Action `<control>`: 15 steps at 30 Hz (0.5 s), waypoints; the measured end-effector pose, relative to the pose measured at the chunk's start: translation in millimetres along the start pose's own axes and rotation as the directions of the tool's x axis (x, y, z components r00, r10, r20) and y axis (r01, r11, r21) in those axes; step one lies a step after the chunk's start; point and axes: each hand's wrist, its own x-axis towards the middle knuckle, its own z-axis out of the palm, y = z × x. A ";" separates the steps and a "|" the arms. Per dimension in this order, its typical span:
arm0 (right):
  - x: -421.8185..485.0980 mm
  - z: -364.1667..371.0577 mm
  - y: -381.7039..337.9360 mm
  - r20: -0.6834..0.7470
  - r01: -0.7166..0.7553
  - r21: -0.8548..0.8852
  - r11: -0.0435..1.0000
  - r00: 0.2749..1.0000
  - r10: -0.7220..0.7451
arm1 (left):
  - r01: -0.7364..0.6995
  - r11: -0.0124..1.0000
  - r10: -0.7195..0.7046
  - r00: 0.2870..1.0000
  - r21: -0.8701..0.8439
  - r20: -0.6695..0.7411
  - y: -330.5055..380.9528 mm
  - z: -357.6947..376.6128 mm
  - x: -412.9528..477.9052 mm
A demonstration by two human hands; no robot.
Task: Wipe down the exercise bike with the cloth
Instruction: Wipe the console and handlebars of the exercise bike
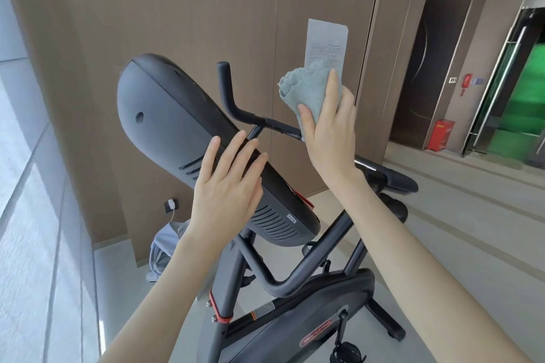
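A black exercise bike [283,280] fills the middle of the head view, seen from behind its large dark console [165,127]. My left hand [227,186] lies flat and open against the console's back edge, fingers spread. My right hand [330,130] holds a bunched light blue-grey cloth [306,88] up above the black handlebar [236,106], just right of the bar's upturned end. The cloth seems to hang clear of the bar. The bike's flywheel cover [295,330] and a pedal [348,351] show at the bottom.
A brown panelled wall stands close behind the bike, with a paper notice [327,41] on it. A grey bag [168,247] lies on the floor by the wall. A red box [441,135] and glass doors [513,82] are at the right. Windows run along the left.
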 end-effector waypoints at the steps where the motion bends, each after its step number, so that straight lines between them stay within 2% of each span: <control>1: -8.7 0.5 3.0 0.005 0.003 -0.002 1.000 1.000 -0.003 | -0.004 1.000 0.004 1.000 -0.001 -0.002 -0.6 0.1 -0.1; 10: -64.6 -25.9 29.8 0.152 0.031 -0.075 0.997 0.988 -0.019 | 0.000 1.000 0.000 1.000 -0.021 -0.009 0.4 0.2 1.1; 12: -58.6 -36.3 24.8 0.128 -0.024 0.020 1.000 0.992 0.021 | 0.002 1.000 -0.002 1.000 -0.026 -0.013 0.4 0.9 1.0; 15: -27.7 -50.1 13.1 -0.002 -0.046 0.123 0.991 0.999 0.046 | 0.005 0.999 -0.005 1.000 -0.034 -0.005 0.3 2.1 1.3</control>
